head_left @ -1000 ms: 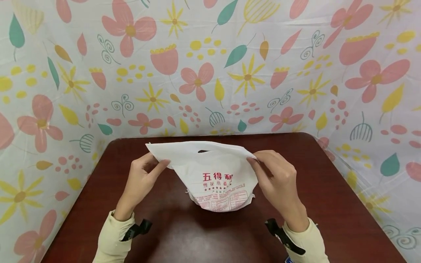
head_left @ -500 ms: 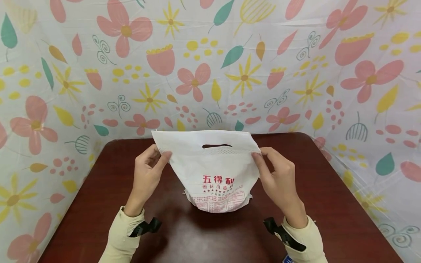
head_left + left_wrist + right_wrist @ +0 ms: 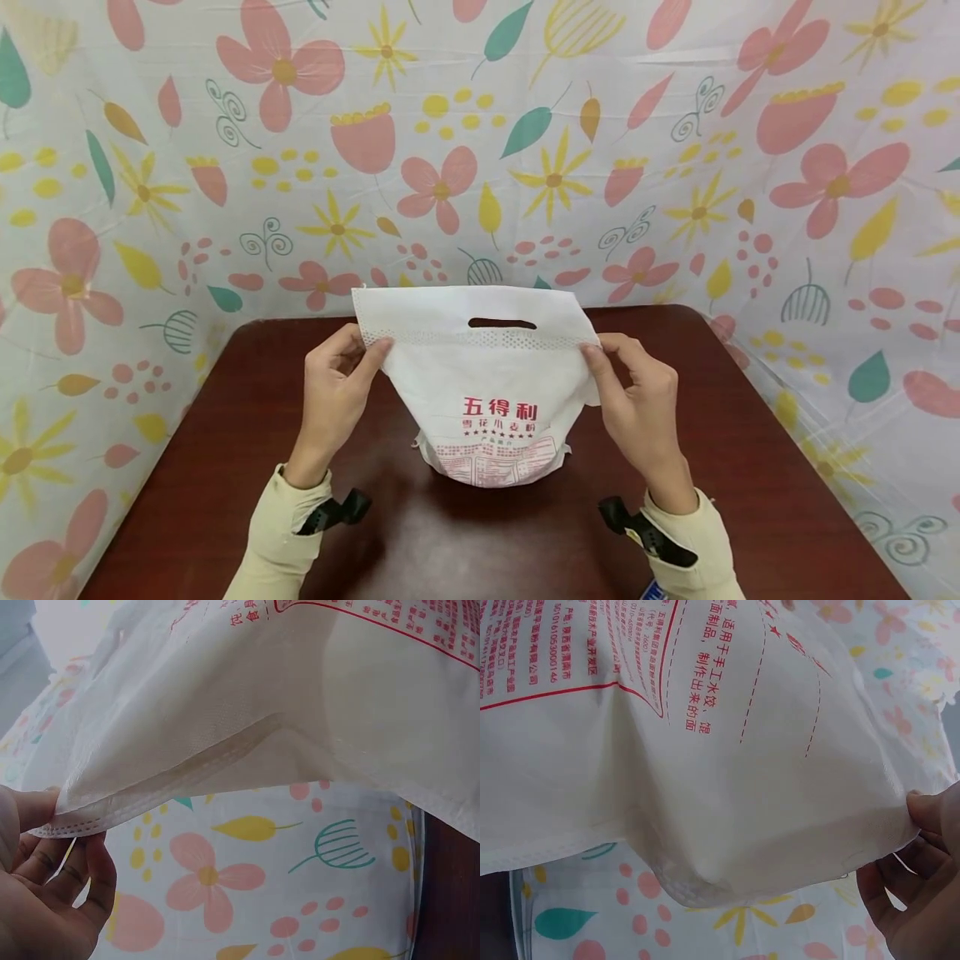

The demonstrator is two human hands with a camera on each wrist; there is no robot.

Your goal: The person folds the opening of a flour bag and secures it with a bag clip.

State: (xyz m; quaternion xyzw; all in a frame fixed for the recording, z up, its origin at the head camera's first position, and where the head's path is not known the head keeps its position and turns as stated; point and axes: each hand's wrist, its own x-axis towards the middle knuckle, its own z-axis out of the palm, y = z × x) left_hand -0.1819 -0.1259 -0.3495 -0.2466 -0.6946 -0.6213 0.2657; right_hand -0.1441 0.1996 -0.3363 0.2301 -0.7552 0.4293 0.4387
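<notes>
The counter [image 3: 750, 500] is a dark reddish-brown, glossy, flat-topped surface with rounded far corners, its near edge out of view. A pale sheen spreads over it toward the near side. At about its middle, a white fabric bag with red printing and a slot handle [image 3: 491, 375] appears to rest on its rounded base, a dark shadow just in front of it; the bag's upper part hides some of the counter's far edge.

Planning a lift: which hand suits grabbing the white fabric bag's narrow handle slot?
Probably the right hand: it pinches the white fabric bag nearer the handle slot than the left hand does.
</notes>
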